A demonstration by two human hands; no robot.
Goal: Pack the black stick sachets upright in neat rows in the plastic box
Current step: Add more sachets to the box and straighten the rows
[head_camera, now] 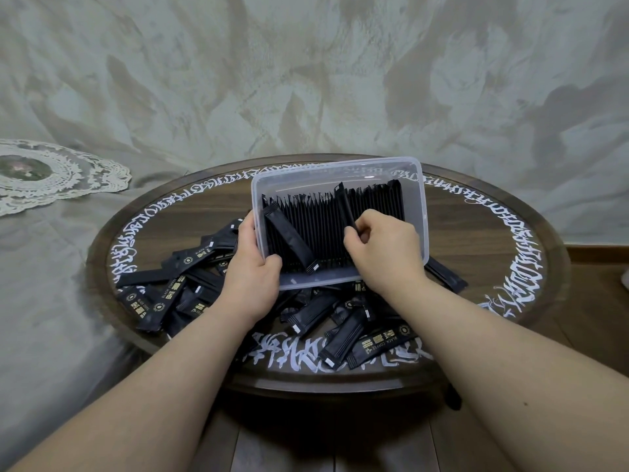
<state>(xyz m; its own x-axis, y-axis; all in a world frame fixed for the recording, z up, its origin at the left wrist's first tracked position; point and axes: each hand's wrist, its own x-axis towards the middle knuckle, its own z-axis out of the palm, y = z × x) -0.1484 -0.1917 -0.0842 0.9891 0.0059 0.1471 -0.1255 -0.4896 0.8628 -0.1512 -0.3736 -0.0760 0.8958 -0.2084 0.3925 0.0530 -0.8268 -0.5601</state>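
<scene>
My left hand (253,267) grips the box (413,185) tilted over the surface (476,226); my right hand (381,248) pinches a sachet (344,206) into the row (316,229). One stick (291,238) lies slanted across. Pushing harder could topple neighbours, or the tilt could spill them.

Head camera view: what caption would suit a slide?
Left hand steadies plastic box; right hand slots a sachet into the upright row.

Both forearms reach forward, the left hand (253,267) gripping with curled fingers, the right hand (383,248) pinching.
</scene>
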